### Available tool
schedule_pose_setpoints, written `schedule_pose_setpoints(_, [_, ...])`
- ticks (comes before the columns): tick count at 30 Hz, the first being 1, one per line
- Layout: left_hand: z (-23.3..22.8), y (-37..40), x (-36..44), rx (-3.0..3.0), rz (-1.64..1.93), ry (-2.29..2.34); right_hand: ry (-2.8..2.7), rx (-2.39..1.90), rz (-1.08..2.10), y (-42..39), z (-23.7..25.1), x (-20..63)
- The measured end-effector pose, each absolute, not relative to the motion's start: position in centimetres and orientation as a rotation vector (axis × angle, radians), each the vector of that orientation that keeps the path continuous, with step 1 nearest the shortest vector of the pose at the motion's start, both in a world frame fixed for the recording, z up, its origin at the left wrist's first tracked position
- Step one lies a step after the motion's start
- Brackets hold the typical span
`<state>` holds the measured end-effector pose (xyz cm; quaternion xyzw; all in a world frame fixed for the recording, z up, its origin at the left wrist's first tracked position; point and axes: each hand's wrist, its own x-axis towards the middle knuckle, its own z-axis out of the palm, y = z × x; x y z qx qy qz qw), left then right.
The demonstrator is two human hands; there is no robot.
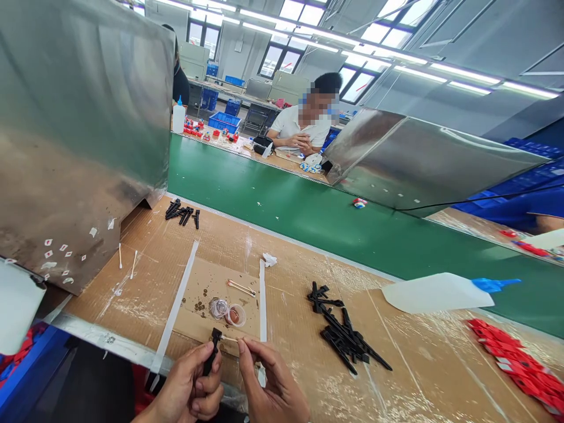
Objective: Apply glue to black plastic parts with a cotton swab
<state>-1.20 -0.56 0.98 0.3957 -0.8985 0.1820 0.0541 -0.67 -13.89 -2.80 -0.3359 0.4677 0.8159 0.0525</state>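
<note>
At the bench's [286, 305] near edge, left hand [194, 379] pinches a black part [214, 345] head-up near the small cup [244, 319], right hand [273, 376] fingertips hold a cotton swab [230, 338] to its head; I'd brace wrists, dab lightly.

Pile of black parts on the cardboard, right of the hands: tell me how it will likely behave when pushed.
The pile of black parts will probably shift as a loose tangle, since the pieces cross and overlap. They're likely stiff, as the long ones look straight. Their blocky ends may hinder rolling.
</note>
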Motion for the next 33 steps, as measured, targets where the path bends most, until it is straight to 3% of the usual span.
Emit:
schedule_pose_setpoints(15, [1.7, -0.7, -1.3, 1.234, 0.502, -2.759, 1.527, -1.013, 2.467, -13.3, -2.6, -0.9])
schedule_pose_setpoints(22, [0.6, -0.5, -1.7, 1.268, 0.537, -2.747, 2.116, -1.030, 2.538, -14.5, -2.1, -1.3])
schedule_pose_setpoints(28, [0.6, -0.4, -1.8, 1.262, 0.576, -2.784, 1.852, -0.901, 2.752, -16.4, -1.5, -3.1])
schedule_pose_setpoints(33, [0.8, 0.3, -1.6, 1.254, 0.639, -2.848, 1.567, -0.905, 2.729, -16.5, -2.1, -3.1])
